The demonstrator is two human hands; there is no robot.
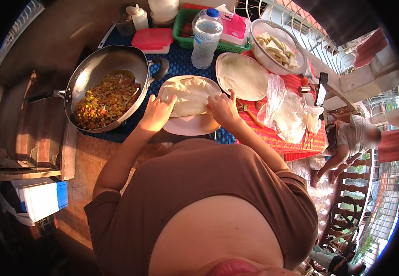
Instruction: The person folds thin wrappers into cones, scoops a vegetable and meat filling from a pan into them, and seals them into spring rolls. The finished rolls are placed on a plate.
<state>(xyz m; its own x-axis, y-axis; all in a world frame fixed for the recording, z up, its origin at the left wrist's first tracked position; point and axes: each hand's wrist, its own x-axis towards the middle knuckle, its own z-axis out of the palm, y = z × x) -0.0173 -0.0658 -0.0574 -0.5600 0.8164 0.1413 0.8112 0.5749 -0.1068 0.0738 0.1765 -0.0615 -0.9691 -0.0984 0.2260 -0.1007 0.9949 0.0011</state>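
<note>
A thin pale dough wrapper lies on a light plate in front of me, its near edge folded over. My left hand is closed on the left end of that fold. At its right end, my right hand pinches the edge between thumb and fingers. Whatever lies under the fold is hidden. To the left stands a wok with a cooked mix of diced vegetables. Right of the plate is a round stack of flat wrappers.
A white bowl of folded wraps stands far right. Behind the plate are a water bottle, a green basket and a red-lidded container. Plastic bags and a phone lie right. Another person sits beyond.
</note>
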